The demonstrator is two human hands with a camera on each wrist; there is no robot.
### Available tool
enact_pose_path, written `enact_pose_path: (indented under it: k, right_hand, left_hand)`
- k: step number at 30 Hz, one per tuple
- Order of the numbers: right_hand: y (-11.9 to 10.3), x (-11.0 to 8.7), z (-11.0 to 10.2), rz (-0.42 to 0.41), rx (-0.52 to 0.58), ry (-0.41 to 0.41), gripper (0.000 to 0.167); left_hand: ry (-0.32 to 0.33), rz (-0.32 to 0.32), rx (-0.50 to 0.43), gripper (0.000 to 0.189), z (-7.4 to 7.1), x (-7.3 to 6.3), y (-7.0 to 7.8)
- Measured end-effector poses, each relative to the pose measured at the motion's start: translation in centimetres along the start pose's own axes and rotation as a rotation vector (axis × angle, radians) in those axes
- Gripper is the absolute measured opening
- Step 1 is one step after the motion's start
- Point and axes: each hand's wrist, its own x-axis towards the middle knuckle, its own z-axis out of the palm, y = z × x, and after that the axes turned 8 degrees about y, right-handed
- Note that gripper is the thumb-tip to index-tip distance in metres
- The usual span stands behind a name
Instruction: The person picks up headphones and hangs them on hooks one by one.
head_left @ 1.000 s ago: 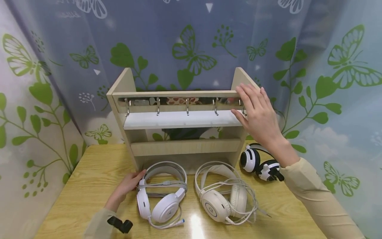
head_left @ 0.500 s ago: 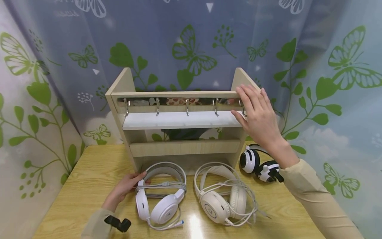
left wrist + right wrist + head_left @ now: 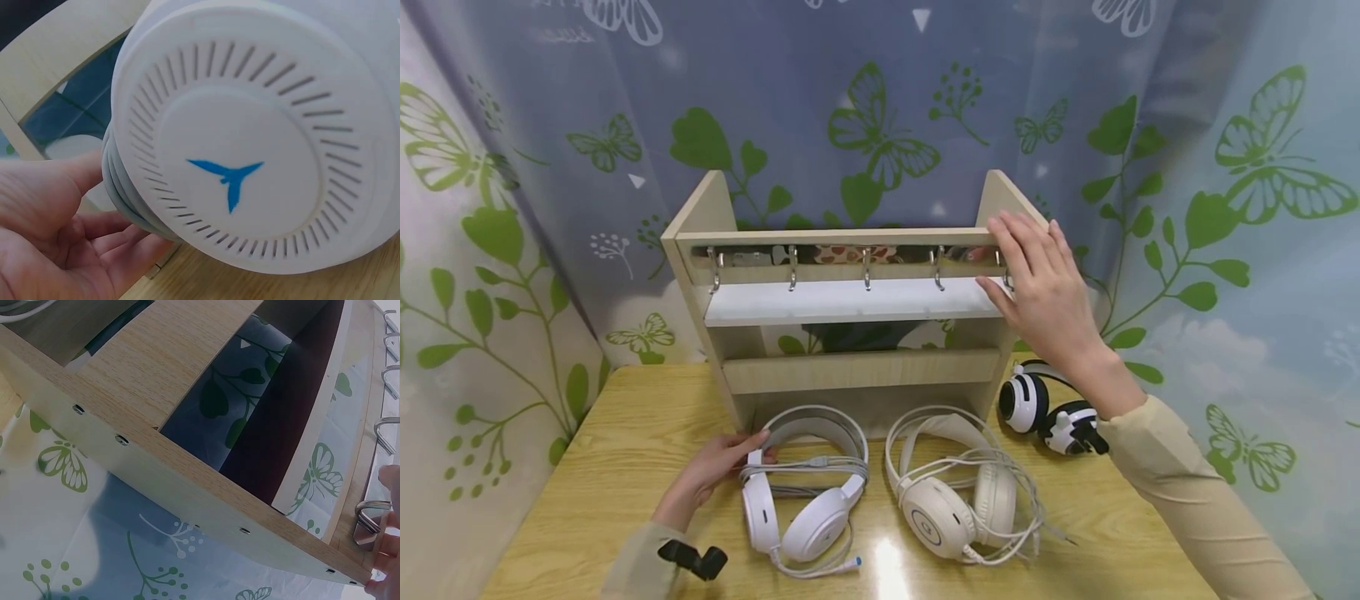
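My left hand (image 3: 722, 462) holds the left side of the headband of the white headphones (image 3: 816, 525), which rest on the table. In the left wrist view, the thumb and fingers reach behind the large ear cup (image 3: 269, 144), beside the wrapped grey cable (image 3: 125, 194). My right hand (image 3: 1045, 292) rests on the top right corner of the light wooden rack (image 3: 861, 371), fingers extended over the board and thumb near the last hook. The right wrist view shows its fingertips (image 3: 389, 544) beside a metal hook (image 3: 372, 512).
Beige headphones (image 3: 940, 512) with tangled cable lie right of the white ones. Black-and-white headphones (image 3: 1067, 429) lie beside the rack's right side. Several hooks (image 3: 867, 271) line the upper board above a white shelf (image 3: 850, 302). A patterned curtain (image 3: 887, 108) hangs behind the table (image 3: 625, 467).
The head view has shifted slightly. Both hands and the headphones stay nearly where they were.
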Motion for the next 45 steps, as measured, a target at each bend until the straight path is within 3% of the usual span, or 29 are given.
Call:
enact_pose_path:
  k: [14, 21, 35, 45]
  right_hand:
    - [0.0, 0.1, -0.1, 0.015, 0.033, 0.018, 0.068]
    - [-0.1, 0.0, 0.0, 0.021, 0.045, 0.029, 0.07]
    - [-0.1, 0.1, -0.1, 0.026, 0.043, 0.03, 0.069]
    - [-0.2, 0.1, -0.1, 0.032, 0.054, 0.025, 0.07]
  left_hand:
    - [0.025, 0.016, 0.003, 0.058, 0.0, -0.7, 0.8]
    - [-0.016, 0.051, -0.036, 0.058, -0.2, -1.2, 0.8]
    - [0.041, 0.08, -0.068, 0.058, -0.1, -2.2, 1.8]
    - [0.009, 0.112, -0.078, 0.057, -0.4, -3.1, 2.1]
